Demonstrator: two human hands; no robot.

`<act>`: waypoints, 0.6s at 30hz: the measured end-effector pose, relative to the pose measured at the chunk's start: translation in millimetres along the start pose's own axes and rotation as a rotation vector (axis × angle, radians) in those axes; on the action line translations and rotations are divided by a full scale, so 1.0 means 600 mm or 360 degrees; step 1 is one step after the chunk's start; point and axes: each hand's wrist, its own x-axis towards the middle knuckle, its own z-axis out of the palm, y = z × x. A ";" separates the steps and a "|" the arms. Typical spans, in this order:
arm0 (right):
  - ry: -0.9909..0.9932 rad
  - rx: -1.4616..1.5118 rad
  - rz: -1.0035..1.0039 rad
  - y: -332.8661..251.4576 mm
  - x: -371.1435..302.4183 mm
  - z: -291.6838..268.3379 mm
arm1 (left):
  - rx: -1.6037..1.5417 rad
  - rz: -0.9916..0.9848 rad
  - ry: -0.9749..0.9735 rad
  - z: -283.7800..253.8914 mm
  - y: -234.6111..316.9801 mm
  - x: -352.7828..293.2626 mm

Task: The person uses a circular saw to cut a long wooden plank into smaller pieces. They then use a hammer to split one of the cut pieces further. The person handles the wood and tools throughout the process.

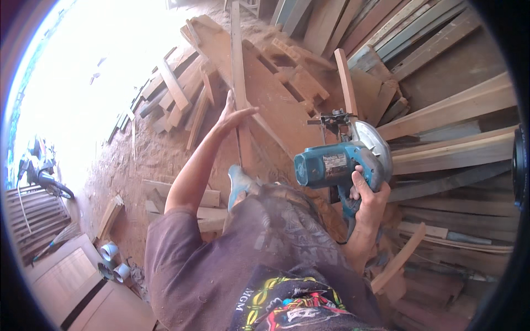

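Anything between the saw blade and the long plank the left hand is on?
Nothing visible. The circular saw, held in the right hand, sits right of the long plank under the left hand, with only bare board between them.

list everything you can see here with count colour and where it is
circular saw: one, teal body with silver guard, centre right, gripped by right hand
long plank: one, reddish brown, centre, under left hand
stacked boards: many, brown and grey, right side
offcuts: many, brown, on sawdust floor upper left
white pipe pieces: three, lower left
motorbike: one, far left
left hand: flat on plank
right hand: closed on saw handle
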 end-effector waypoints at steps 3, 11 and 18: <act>-0.0043 -0.0023 0.0016 0.012 0.015 -0.013 | 0.0189 -0.0011 0.0273 0.016 -0.026 0.021; -0.0038 -0.0030 0.0060 0.049 0.062 -0.051 | 0.0256 -0.0129 0.0668 0.223 -0.090 -0.087; -0.0034 -0.0109 0.0083 0.062 0.088 -0.060 | 0.0217 -0.0208 0.0907 0.316 -0.056 -0.110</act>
